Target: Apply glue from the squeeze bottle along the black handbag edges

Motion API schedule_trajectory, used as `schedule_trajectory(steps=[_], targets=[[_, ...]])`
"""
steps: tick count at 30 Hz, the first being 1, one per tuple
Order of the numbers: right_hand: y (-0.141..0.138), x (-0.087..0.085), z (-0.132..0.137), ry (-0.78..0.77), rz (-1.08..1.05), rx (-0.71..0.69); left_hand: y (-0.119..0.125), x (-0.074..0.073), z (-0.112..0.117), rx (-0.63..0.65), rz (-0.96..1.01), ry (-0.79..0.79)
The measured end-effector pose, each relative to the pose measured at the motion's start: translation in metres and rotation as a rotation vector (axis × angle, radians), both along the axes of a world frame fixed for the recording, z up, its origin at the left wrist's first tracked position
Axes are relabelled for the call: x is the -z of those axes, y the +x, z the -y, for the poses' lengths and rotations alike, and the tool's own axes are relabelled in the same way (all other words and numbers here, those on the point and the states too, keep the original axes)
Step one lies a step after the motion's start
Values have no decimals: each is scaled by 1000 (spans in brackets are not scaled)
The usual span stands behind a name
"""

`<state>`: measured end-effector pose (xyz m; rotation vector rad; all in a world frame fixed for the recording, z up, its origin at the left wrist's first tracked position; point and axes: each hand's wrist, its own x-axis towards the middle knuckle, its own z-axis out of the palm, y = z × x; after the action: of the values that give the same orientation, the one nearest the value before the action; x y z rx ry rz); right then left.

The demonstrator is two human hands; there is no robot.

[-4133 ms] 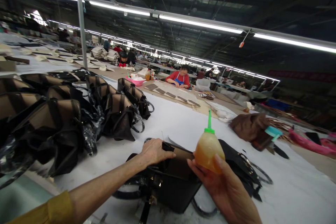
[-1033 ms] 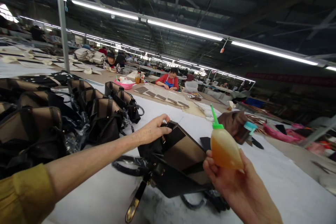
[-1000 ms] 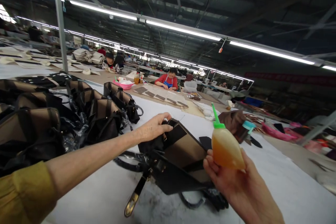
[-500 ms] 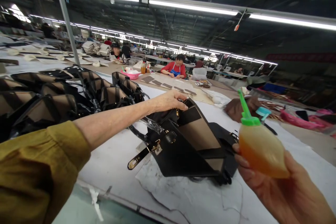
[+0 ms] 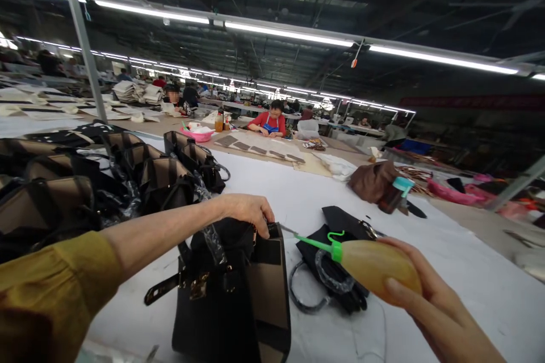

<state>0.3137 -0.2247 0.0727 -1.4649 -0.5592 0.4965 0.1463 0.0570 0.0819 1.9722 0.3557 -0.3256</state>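
My left hand (image 5: 252, 212) grips the top edge of a black and tan handbag (image 5: 217, 306), which stands at the front of the white table. A strap with gold hardware sticks out from the bag's left side. My right hand (image 5: 419, 278) is wrapped round a squeeze bottle (image 5: 378, 266) of amber liquid. The bottle lies on its side in the air, its thin green nozzle pointing left toward the bag's top edge. Beneath the bottle, black bag parts (image 5: 340, 283) with plastic-wrapped handles rest on the table.
Several black and tan bags (image 5: 55, 204) crowd the left of the table. A brown cloth (image 5: 370, 181) and a blue-lidded jar (image 5: 394, 195) lie at right. Across the table, a person in red (image 5: 270, 122) works near a pink basin (image 5: 198, 133).
My left hand has brought the bag left and more upright, away from the black parts. My right hand has tipped the bottle from nozzle-up to nearly level, nozzle leftward.
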Motion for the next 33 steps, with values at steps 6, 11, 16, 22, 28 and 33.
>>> schedule_trajectory(steps=[6, 11, 16, 22, 28, 33], targets=[[-9, -3, -7, -141, 337, -107, 4, 6, 0, 26, -76, -58], [-9, 0, -8, -202, 604, -152, 6, 5, -5, 45, -103, -53], [-8, 0, -10, -236, 839, -168, 9, 5, -6, 68, -113, -43], [-9, -3, -14, -286, 1008, -196, 10, 7, -6, 58, -126, -35], [-7, -7, -16, -286, 1072, -218, 12, 9, -7, 58, -126, -20], [-7, -11, -20, -276, 1063, -225, 13, 10, -6, 107, -133, -28]])
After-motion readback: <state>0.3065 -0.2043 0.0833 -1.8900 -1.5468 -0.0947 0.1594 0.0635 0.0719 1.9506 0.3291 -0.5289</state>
